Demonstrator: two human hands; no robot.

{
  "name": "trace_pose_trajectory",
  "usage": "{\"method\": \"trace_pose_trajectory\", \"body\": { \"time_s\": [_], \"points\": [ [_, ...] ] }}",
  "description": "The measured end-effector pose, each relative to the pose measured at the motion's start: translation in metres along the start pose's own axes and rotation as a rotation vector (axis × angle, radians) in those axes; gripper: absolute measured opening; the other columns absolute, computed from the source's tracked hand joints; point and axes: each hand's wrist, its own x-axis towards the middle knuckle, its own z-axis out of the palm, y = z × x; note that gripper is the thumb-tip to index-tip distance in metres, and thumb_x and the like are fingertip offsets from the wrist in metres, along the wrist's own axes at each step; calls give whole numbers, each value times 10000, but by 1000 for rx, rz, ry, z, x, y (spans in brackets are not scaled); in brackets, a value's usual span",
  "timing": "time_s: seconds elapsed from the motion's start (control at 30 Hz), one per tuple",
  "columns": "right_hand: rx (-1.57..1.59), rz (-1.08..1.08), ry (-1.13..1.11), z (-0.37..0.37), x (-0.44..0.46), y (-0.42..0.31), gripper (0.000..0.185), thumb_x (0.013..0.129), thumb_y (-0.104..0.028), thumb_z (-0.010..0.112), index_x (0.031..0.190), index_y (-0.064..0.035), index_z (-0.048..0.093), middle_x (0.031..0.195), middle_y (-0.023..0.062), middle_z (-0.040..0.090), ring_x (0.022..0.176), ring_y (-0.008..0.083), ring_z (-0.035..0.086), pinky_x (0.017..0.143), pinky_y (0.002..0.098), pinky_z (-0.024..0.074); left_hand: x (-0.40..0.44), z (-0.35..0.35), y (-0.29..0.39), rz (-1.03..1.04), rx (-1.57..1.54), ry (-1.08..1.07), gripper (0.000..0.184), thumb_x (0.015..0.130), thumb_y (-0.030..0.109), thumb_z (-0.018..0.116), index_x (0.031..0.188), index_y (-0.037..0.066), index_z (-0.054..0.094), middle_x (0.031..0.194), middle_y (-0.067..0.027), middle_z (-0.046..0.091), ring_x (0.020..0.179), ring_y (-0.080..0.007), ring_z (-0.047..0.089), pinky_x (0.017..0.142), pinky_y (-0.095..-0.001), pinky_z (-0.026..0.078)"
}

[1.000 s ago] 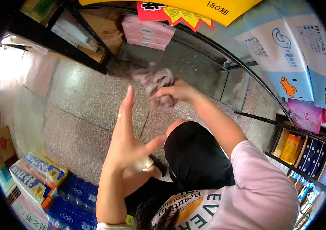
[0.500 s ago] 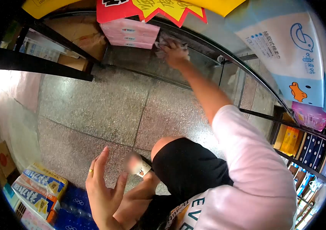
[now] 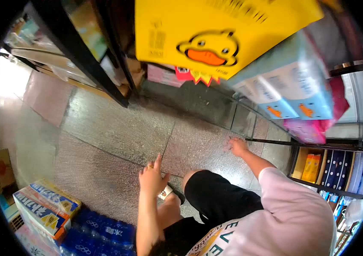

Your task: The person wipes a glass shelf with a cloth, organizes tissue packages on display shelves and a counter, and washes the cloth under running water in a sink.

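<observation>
My right hand (image 3: 238,146) is out to the right over the tiled floor, near the black lower edge of a shelf. Its fingers are closed on a crumpled, greyish cloth (image 3: 226,146), blurred and mostly hidden by the hand. My left hand (image 3: 152,178) is raised in front of my knee, holding nothing, with the index finger stretched out and the thumb apart. A ring shows on one of its fingers. Under the shelf at the back, a dark grey base surface (image 3: 194,101) carries pink packs (image 3: 163,76) at its left end.
A yellow duck-print package (image 3: 215,38) juts out overhead, beside blue-and-white packs (image 3: 294,91). Black shelf uprights (image 3: 85,55) stand at left. Shelves with yellow packs (image 3: 311,167) are at right. Blue wrapped bottles (image 3: 100,232) and a carton (image 3: 47,207) sit at lower left.
My right hand has drawn back from the dark base surface toward me and to the right, with the cloth. My left hand has moved right. The view has shifted, showing more of the yellow package.
</observation>
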Motion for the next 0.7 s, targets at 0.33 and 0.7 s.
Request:
{"method": "trace_pose_trajectory", "body": {
  "time_s": [0.33,0.7],
  "points": [
    [474,-558,-231,-227,-161,-117,400,631,-140,579,1015,-43,526,964,139,545,921,288,531,768,344,428,-163,18,121,-8,-746,383,573,808,340,502,1272,65,310,1230,-205,384,1097,-338,411,954,-373,279],
    [1374,-256,-310,-358,-368,-137,465,654,-120,613,1081,11,483,933,98,573,813,152,531,715,264,430,-333,-120,274,174,-1434,215,415,890,322,391,1123,-14,456,1065,-134,512,993,-185,476,844,-300,371]
  ]
}}
